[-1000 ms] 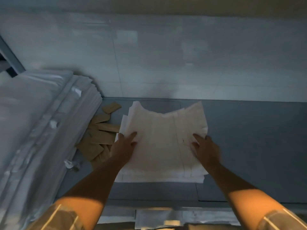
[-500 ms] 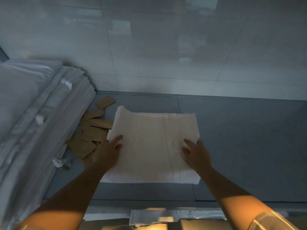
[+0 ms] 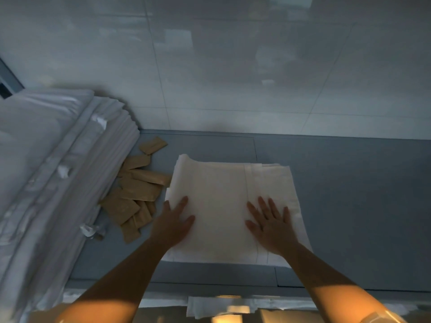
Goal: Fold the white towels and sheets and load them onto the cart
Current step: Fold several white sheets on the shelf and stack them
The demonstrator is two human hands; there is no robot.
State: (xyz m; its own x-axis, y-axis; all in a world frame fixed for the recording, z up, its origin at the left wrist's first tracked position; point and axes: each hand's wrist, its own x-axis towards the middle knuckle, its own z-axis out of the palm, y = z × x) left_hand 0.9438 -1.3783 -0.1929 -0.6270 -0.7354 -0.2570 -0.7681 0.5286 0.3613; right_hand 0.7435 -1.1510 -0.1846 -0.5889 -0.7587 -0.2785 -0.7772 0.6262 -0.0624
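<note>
I'm in a linen room: stacked white sheets (image 3: 53, 159) left of my grey tabletop (image 3: 349, 194), tiled wall (image 3: 233, 66) behind it.

Head view, steeply down, near surface (image 3: 349, 206)

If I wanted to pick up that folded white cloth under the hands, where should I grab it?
Probably by its two side edges, one hand from each side. The folded white cloth lies flat on the grey surface, with the left hand and right hand pressing flat on top. Slide fingers underneath so the layers stay together.
</note>
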